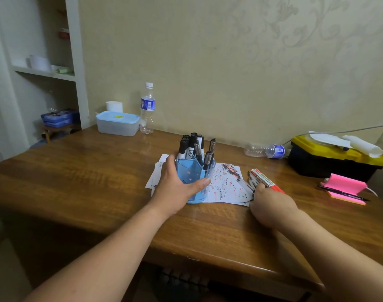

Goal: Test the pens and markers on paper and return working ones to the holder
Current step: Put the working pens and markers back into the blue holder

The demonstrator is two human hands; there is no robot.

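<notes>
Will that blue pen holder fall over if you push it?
It may tip: markers stick out far above the rim of the blue pen holder, so it looks top-heavy. It stands on loose paper, so it might slide instead. The left hand gripping it likely steadies it.

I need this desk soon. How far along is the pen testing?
Well along, it seems. Done: the paper is covered in black and red scribbles, and black pens and markers stand in the blue holder. In hand: the left hand grips the holder; the right hand holds a bunch of red markers. Left: returning those, if they work; a black pen lies on the pink notes.
</notes>
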